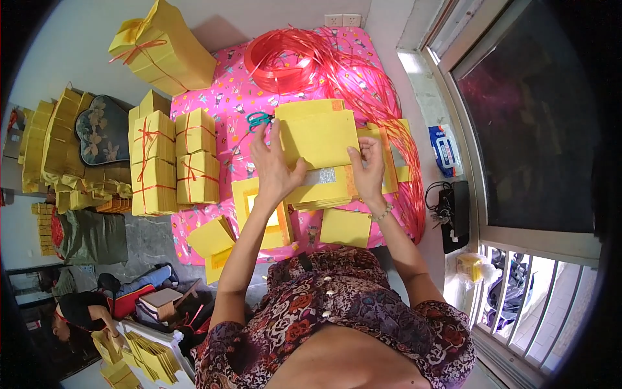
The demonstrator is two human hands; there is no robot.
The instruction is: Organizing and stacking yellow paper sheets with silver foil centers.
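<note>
A stack of yellow paper sheets is between my hands over the pink table. My left hand grips its left edge, fingers along the side and thumb at the near corner. At the right edge, my right hand has its thumb against the paper and its other fingers curled. Under and in front of it lie more yellow paper stacks, with a silvery patch showing. Teal-handled scissors lie just beyond my left fingertips. A loose yellow stack rests at the near edge.
Yellow bundles tied with red string stand at the left, a taller bundle behind. A red ribbon coil trails strands down the right side. Wet wipes lie by the window. At lower left, another person handles yellow paper.
</note>
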